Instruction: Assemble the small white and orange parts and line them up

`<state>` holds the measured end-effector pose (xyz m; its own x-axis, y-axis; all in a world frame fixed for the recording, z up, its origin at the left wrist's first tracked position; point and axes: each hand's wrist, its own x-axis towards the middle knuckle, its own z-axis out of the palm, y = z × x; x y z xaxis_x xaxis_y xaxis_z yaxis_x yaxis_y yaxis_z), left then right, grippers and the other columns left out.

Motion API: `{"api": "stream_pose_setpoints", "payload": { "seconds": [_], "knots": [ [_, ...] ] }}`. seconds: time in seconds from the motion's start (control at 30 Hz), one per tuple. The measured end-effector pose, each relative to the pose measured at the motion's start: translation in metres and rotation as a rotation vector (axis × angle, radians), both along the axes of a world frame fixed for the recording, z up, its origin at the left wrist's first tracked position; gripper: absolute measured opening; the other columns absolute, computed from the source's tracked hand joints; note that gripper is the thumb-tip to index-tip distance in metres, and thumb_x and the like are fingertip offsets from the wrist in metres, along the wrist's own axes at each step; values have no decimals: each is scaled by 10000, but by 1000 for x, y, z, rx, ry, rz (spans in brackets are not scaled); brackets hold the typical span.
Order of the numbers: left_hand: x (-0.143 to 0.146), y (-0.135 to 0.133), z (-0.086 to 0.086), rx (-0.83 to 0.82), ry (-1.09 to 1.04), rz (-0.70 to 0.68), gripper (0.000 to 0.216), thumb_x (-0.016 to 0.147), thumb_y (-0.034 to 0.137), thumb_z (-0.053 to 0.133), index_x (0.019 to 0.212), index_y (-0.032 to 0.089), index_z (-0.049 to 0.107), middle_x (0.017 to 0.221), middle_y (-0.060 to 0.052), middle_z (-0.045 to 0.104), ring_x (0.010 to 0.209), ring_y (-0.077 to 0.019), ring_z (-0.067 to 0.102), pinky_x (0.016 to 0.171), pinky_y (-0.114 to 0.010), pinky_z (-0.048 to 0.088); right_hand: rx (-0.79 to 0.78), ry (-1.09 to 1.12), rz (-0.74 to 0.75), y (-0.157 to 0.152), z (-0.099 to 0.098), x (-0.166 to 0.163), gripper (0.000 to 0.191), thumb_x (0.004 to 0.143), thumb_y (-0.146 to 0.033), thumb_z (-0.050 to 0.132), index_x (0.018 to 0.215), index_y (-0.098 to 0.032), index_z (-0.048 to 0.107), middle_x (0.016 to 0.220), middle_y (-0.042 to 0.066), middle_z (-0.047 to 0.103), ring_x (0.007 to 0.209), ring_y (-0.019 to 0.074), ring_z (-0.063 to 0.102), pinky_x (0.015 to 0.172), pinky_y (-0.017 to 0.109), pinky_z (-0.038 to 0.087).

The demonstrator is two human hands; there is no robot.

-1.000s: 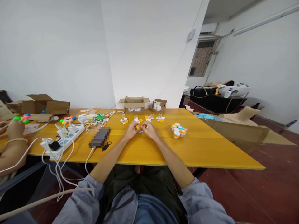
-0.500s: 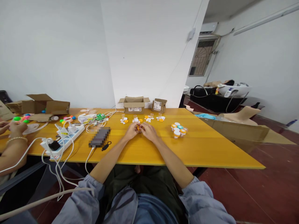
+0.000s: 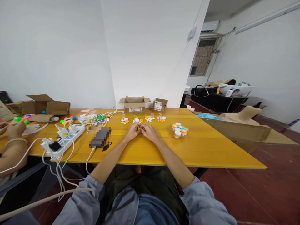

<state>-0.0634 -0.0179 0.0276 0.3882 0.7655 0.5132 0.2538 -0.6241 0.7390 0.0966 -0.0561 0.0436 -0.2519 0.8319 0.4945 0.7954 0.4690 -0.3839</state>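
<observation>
My left hand [image 3: 132,132] and my right hand [image 3: 149,132] meet over the middle of the table, their fingers closed around a small orange round part [image 3: 139,128]. Most of that part is hidden by the fingers, so its exact shape cannot be made out. Just beyond the hands, small groups of white and orange plastic pieces [image 3: 148,119] lie in a row, each with a clear little cup [image 3: 152,116] near it. To the right of my right hand stands a cluster of small clear jars with white, orange and teal lids [image 3: 177,134].
Two cardboard boxes, an open one [image 3: 134,106] and a smaller one [image 3: 159,106], stand against the wall. Left are a blurred dark device [image 3: 100,137], a power strip [image 3: 67,140] with trailing cables, and a co-worker's arm [image 3: 14,147] beside colourful balls.
Both hands stay together around the orange part with barely any shift. The jars and loose pieces have not moved.
</observation>
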Motion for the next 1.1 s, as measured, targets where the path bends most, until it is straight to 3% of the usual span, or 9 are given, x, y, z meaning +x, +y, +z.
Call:
{"api": "stream_pose_setpoints", "payload": {
  "seconds": [0.23, 0.47, 0.77, 1.1],
  "knots": [
    [1, 0, 1, 18, 10, 4, 197, 704, 108, 672, 876, 204, 661, 869, 5, 639, 728, -123, 572, 681, -234, 507, 9, 15, 8, 2, -2, 1, 116, 892, -180, 598, 910, -245, 692, 1002, 42, 716, 845, 178, 656, 722, 264, 470],
    [0, 2, -1, -33, -49, -7, 221, 725, 206, 737, 936, 190, 671, 884, -12, 670, 749, -131, 615, 704, -245, 530, 32, 150, 30, 9, -8, -1, 81, 879, -209, 609, 875, -246, 680, 955, 23, 703, 849, 175, 655, 764, 282, 505],
    [1, 1, 1, -152, -151, -77, 313, 695, 231, 780, 986, 180, 677, 879, -29, 705, 764, -156, 670, 697, -266, 564, -41, 408, 152, 21, -14, -1, 93, 808, -301, 704, 817, -216, 667, 871, 23, 718, 738, 163, 670, 735, 305, 554],
    [2, 0, 1, -226, -215, -104, 384, 655, 266, 834, 982, 173, 657, 860, -31, 714, 743, -167, 694, 727, -309, 586, -124, 527, 189, 19, -10, 0, 80, 781, -278, 695, 781, -207, 657, 819, 22, 738, 724, 172, 690, 709, 309, 566]
  ]
}}
